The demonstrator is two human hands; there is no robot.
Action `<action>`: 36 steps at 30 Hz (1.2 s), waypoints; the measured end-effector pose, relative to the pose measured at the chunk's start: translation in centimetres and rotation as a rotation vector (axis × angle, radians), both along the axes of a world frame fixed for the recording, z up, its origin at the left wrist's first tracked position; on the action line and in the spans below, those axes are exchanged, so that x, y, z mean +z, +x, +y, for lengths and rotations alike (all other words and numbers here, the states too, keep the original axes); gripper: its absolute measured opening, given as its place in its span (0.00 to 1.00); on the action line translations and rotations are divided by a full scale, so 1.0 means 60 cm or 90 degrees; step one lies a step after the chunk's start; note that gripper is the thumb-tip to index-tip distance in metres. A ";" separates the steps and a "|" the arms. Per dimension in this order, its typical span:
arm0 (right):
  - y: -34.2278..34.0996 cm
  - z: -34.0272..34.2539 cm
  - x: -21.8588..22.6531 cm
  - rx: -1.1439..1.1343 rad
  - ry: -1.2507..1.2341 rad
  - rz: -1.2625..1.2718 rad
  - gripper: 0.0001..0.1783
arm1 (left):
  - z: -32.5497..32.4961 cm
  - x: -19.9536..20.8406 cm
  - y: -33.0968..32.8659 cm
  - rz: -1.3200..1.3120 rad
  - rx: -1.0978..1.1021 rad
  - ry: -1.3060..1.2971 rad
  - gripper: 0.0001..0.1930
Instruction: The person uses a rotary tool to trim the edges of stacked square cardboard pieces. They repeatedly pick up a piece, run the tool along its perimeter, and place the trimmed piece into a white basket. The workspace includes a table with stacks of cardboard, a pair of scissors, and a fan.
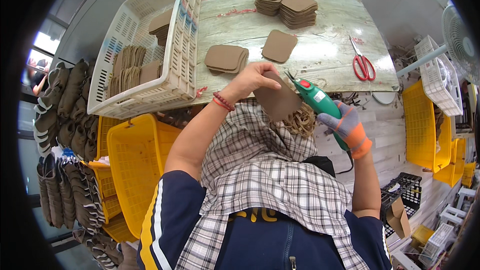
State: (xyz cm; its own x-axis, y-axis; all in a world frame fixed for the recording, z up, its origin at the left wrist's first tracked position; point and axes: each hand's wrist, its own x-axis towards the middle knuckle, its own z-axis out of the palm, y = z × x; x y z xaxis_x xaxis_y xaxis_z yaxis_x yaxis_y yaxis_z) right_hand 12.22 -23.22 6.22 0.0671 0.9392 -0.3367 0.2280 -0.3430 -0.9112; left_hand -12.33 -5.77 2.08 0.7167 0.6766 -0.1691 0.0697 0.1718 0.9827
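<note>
Between the thumb and fingers of my bare left hand [256, 81] is a flat brown fabric piece [278, 97] with rounded corners, held over my lap. My right hand [346, 126], in a grey and orange glove, is wrapped round green electric scissors [320, 100] with a red button. Their blade tip is close to the piece's upper right edge; I cannot tell whether they touch. Curled brown trimmings [301, 121] lie in my lap below. On the table in front are a loose brown piece [279, 46] and a low stack of similar pieces [226, 59].
Taller stacks of brown pieces [299, 9] stand at the table's far side. Red-handled scissors [363, 66] lie at the right. A white crate [175, 65] with more pieces stands left, above a yellow bin [135, 170]. Shoes hang at far left; a fan [459, 37] is at right.
</note>
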 end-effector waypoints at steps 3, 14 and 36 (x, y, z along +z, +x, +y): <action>0.007 -0.022 -0.002 0.001 -0.001 -0.023 0.24 | 0.011 0.013 -0.022 0.000 0.057 -0.002 0.09; -0.014 -0.017 0.006 0.032 0.016 -0.074 0.22 | 0.009 0.002 -0.001 0.070 0.002 0.050 0.22; -0.052 0.008 -0.023 -0.165 0.067 -0.112 0.26 | -0.024 -0.042 0.058 -0.517 0.439 -0.359 0.13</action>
